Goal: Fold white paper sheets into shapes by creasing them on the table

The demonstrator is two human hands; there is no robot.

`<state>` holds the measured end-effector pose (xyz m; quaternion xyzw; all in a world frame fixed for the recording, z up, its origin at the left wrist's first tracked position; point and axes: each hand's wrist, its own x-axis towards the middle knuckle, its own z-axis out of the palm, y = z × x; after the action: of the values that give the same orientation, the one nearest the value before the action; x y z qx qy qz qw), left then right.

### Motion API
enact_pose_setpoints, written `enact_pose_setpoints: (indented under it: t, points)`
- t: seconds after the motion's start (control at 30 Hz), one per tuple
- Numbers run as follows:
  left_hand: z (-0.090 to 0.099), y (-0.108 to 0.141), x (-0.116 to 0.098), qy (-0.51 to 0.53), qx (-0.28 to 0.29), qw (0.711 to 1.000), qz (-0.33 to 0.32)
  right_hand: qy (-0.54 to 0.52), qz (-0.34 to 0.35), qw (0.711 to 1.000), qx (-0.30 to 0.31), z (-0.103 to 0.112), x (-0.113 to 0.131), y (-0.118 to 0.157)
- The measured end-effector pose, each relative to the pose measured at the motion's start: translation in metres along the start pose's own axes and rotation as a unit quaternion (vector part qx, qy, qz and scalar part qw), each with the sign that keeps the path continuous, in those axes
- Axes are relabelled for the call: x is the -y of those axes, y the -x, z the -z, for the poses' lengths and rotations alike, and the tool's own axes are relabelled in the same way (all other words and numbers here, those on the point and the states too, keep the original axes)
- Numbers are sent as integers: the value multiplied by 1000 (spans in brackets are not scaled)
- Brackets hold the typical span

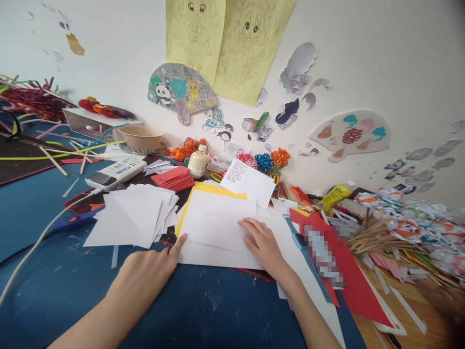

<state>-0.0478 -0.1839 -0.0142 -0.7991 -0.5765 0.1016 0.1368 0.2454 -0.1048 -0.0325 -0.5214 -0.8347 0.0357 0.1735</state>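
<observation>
White paper sheets [218, 223] lie in the middle of the blue table [203, 305], over a yellow sheet [221, 190] whose top and left edges show. My left hand [156, 266] touches the lower left edge of the white sheets with an outstretched finger; its other fingers are partly curled and it holds nothing. My right hand [263, 245] lies flat with spread fingers on the right part of the sheets. A fanned stack of white paper [131, 213] is left of them. Behind stand a pile of red paper pieces [173, 178] and a glue bottle [198, 162].
A white power bank [116, 173] with a cable and a bowl [141, 137] are at the left. A handwritten card [247, 182] leans at the back. Red paper [363, 281], a blue watch strap [308, 261], a yellow bottle [336, 196] and paper flowers [407, 228] are at the right.
</observation>
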Motion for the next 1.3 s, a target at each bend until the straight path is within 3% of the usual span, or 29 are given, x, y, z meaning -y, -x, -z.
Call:
enact_pose_setpoints:
  t: [0.13, 0.3, 0.4, 0.53, 0.67, 0.77, 0.87, 1.0, 1.17, 1.3]
  points:
    - [2, -2, 5, 4, 11, 1000, 9, -1, 0, 1000, 0, 2, 2, 0]
    - [29, -8, 12, 25, -32, 999, 28, -13, -2, 1000, -5, 4, 5, 1]
    - [43, -23, 8, 64, -101, 992, -49, -29, -4, 1000, -7, 4, 5, 0]
    - [33, -69, -8, 135, -160, 963, -172, -118, -1, 993, -4, 10, -2, 1]
    - [17, -119, -26, 196, -108, 949, -222, -238, -18, 971, 11, 20, -16, 3]
    - [15, -144, -40, 220, -89, 928, -287, -278, -36, 960, 5, 21, -24, 3]
    - [12, -155, -51, 252, -89, 905, -331, -298, -45, 954, -3, 20, -27, 2]
    - [3, -158, -59, 294, -110, 894, -320, -292, -21, 956, 27, 26, -21, 4]
    - [1, -160, -47, 322, -85, 884, -327, -255, 4, 965, 58, 36, -14, 6]
    - [0, -163, -18, 322, -21, 889, -324, -220, -10, 975, 23, 32, -13, 5]
